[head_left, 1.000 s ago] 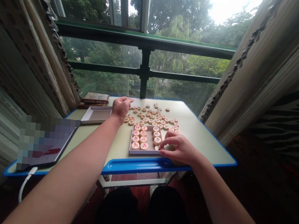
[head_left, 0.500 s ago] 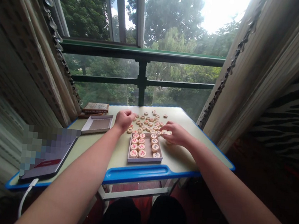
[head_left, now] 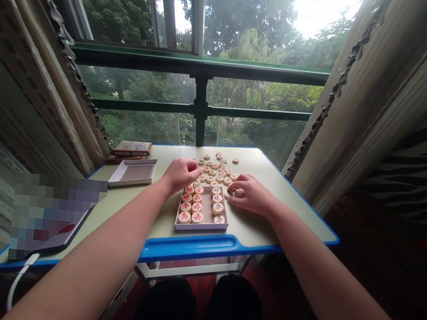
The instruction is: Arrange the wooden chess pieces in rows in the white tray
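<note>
My left hand (head_left: 181, 173) is closed, fingers curled, at the left edge of loose Chinese chess pieces (head_left: 212, 172); whatever its fingertips hold is hidden. Over on the right, my right hand (head_left: 247, 194) bends its thumb and fingers round a Chinese chess piece (head_left: 238, 192), low over the table. Between my forearms lies a shallow open box (head_left: 208, 208). Two columns of red-marked pieces (head_left: 197, 217) fill its left side, and one column of dark-marked pieces (head_left: 218, 209) lines its right side. Bare box floor shows between them.
A second shallow tray or lid (head_left: 133, 172) lies at the left, beside stacked books (head_left: 131, 148). Nearer on that side is a tablet-like device (head_left: 64, 233) with a white cable (head_left: 18, 277). The blue-edged table (head_left: 279, 223) stands before a window with a green rail (head_left: 204, 67).
My left hand has shifted slightly rightward over the loose pieces. My right hand has drawn in and curled round a piece beside the box. The whole view has tilted a little.
</note>
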Demonstrator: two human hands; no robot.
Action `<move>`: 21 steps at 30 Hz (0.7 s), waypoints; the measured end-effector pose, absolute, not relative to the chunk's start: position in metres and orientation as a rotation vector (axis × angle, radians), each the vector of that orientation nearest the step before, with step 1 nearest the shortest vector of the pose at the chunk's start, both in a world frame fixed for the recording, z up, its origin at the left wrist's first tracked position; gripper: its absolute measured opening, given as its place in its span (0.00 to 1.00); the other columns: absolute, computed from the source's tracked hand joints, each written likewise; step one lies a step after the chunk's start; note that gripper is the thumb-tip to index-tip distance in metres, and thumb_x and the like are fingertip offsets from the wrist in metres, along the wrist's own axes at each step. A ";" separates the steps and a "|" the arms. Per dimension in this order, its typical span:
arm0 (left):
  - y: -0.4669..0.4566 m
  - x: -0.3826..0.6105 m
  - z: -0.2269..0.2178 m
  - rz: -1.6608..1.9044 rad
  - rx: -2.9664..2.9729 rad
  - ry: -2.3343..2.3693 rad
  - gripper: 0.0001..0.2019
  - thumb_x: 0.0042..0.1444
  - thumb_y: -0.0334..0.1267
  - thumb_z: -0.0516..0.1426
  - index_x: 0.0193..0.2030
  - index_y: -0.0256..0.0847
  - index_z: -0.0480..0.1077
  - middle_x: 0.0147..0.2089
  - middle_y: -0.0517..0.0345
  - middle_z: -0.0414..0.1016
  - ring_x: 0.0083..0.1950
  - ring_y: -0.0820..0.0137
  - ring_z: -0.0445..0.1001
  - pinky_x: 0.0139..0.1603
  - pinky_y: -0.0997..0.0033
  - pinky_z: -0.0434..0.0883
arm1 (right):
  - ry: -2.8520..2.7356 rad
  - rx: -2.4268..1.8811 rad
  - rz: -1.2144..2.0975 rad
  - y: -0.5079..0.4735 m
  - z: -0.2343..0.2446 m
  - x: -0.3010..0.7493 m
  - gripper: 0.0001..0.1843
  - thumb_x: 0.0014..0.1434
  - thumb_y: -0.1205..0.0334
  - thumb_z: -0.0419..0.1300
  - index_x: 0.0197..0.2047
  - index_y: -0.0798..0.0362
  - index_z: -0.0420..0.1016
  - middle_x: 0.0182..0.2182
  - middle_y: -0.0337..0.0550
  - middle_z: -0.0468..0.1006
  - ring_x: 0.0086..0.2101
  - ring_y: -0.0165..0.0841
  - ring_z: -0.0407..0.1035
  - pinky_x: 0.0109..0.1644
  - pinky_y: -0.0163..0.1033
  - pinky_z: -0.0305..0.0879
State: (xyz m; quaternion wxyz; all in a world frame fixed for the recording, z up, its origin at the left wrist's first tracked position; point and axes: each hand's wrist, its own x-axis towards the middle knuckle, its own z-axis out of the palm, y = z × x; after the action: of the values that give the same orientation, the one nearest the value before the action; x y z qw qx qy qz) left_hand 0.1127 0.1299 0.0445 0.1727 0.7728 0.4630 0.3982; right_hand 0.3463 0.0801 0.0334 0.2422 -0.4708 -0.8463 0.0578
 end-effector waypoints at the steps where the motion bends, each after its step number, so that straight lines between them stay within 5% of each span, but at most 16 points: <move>1: 0.131 0.112 0.043 1.126 2.223 1.339 0.16 0.45 0.43 0.55 0.13 0.39 0.59 0.15 0.64 0.55 0.22 0.76 0.56 0.24 0.74 0.53 | -2.321 -1.286 0.164 0.080 0.033 0.346 0.09 0.49 0.56 0.63 0.33 0.51 0.79 0.34 0.46 0.71 0.37 0.36 0.65 0.46 0.42 0.62; 21: 0.140 0.104 0.035 1.099 2.318 1.486 0.14 0.45 0.42 0.54 0.14 0.38 0.62 0.15 0.64 0.60 0.22 0.75 0.58 0.26 0.73 0.54 | -2.231 -0.966 0.190 0.059 0.037 0.327 0.09 0.47 0.60 0.63 0.32 0.53 0.71 0.34 0.43 0.67 0.36 0.33 0.64 0.42 0.39 0.62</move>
State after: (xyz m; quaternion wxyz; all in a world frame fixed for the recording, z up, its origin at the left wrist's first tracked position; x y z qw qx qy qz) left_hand 0.1041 0.1403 0.0354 0.0883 0.7789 0.4991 0.3693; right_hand 0.3270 0.0591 0.0372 0.3444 -0.3719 -0.8589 0.0732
